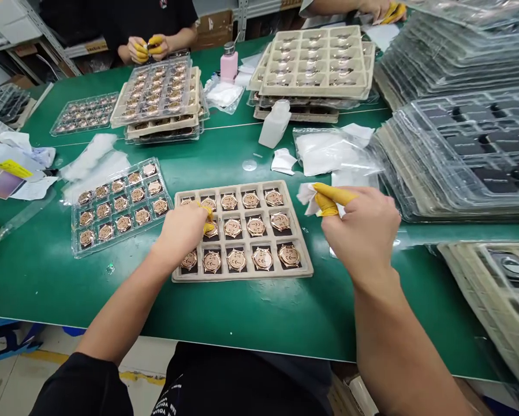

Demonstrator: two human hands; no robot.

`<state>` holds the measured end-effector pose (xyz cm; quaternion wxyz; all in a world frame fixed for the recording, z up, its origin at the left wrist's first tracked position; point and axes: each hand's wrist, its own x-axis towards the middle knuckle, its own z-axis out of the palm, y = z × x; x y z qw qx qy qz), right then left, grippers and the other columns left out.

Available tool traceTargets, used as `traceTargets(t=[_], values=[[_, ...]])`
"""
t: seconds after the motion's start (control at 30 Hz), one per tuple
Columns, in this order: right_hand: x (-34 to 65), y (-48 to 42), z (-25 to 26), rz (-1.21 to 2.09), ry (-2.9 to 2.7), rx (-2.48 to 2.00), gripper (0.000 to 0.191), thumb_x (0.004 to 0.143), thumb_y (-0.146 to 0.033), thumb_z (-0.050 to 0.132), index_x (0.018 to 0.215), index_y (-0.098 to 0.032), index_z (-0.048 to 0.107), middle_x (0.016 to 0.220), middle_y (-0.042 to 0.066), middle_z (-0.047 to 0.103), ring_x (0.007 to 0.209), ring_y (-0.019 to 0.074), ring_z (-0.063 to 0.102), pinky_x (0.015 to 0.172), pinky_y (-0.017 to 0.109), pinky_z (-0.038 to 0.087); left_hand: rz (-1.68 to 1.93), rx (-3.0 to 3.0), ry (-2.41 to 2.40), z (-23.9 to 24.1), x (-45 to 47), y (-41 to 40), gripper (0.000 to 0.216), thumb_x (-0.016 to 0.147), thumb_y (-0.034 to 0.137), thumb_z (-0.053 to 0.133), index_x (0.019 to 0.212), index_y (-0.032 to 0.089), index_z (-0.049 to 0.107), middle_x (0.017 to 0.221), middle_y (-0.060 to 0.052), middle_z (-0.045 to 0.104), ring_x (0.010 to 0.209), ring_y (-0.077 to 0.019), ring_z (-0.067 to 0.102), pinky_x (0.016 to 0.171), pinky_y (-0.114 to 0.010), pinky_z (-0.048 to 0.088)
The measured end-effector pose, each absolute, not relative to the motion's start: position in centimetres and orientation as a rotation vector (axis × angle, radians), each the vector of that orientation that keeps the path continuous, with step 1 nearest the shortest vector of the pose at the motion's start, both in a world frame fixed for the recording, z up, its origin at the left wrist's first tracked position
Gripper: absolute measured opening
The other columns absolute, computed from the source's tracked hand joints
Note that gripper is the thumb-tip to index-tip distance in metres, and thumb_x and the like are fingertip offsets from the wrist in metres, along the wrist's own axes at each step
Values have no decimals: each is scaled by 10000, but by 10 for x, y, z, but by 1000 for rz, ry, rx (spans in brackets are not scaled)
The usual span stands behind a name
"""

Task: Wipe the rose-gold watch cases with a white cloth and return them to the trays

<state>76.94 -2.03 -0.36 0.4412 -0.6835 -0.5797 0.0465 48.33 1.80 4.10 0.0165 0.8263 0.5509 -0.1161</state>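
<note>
My left hand [183, 232], its fingertips in yellow finger cots, pinches a rose-gold watch case [209, 229] in the second row of a beige pulp tray [242, 274], partly hiding it. My right hand [358, 232] is above the tray's right side, with yellow cots on its finger and thumb. It grips a crumpled white wipe [306, 197]. Several other rose-gold watch cases [256, 258] lie in the tray's dark compartments. To the left of the tray sits a clear plastic tray [119, 209] of similar cases.
The green workbench [242, 312] holds stacked pulp trays [313, 60], clear trays of dark pieces [471, 150], a pink pump bottle [228, 62], a white plastic bottle [275, 124] and white wipes [328, 151]. Across the bench, a co-worker's hands [146, 49] wear yellow cots.
</note>
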Motion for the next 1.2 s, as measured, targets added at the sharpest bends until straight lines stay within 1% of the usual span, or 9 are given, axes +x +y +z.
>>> traceTargets(t=[0.17,0.37,0.43,0.53,0.63,0.83,0.93,1.1,1.2], values=[[772,-23,2,160,-1429,-1817,267,811,-315,677,1020,-202,798,840,74,764,718,231,663,707,388,524,-462,2574,1779,41,492,-4,322,890,31,436,977,118,734,1062,-191,653,829,-300,730,630,-357,535],[757,-29,12,294,-1394,-1737,293,795,-261,652,1044,-243,806,940,47,797,743,198,692,729,352,546,-416,2406,1965,38,499,-9,277,870,37,489,969,118,735,1117,-198,661,853,-299,731,639,-344,537],[755,-28,11,399,-1363,-1750,304,803,-267,654,1068,-239,800,942,44,799,735,189,692,720,343,551,-231,2420,1863,32,490,-3,204,857,93,577,975,153,732,1033,-153,701,834,-286,723,663,-353,545],[754,-28,10,623,-1318,-1767,322,809,-252,651,1097,-233,794,970,55,798,796,206,710,731,350,566,364,2283,1706,21,481,3,123,834,207,715,956,212,725,884,-64,735,830,-236,704,739,-344,566],[747,-29,13,900,-1324,-1751,345,784,-192,650,1090,-245,799,1039,58,795,914,241,729,775,374,589,865,1811,1375,7,487,-1,192,786,297,803,925,202,710,890,-38,747,791,-182,716,737,-310,602],[710,-45,20,1151,-1277,-1348,226,847,-263,692,1042,-278,806,1080,32,793,1028,227,739,879,369,619,925,1289,1023,-14,508,-21,263,716,274,853,914,167,718,933,-51,766,837,-180,757,789,-306,652],[693,-53,14,994,-1497,-1164,237,871,-237,696,1075,-304,795,1050,20,798,939,201,751,818,347,625,896,1428,1005,-17,506,-27,173,788,221,777,953,177,757,945,-54,767,834,-180,750,788,-311,651],[694,-51,-4,291,-1757,-1026,466,835,-54,630,1180,-342,753,1012,10,803,800,182,737,712,338,590,927,1693,932,-18,504,-27,194,885,202,684,1049,221,785,1014,-52,778,888,-170,739,817,-294,628],[698,-48,-9,198,-1754,-1074,471,822,-47,632,1173,-336,754,973,11,803,780,187,730,688,339,574,1035,1844,973,-16,505,-25,174,891,242,711,1040,222,797,1020,-66,781,903,-171,728,846,-309,614]])
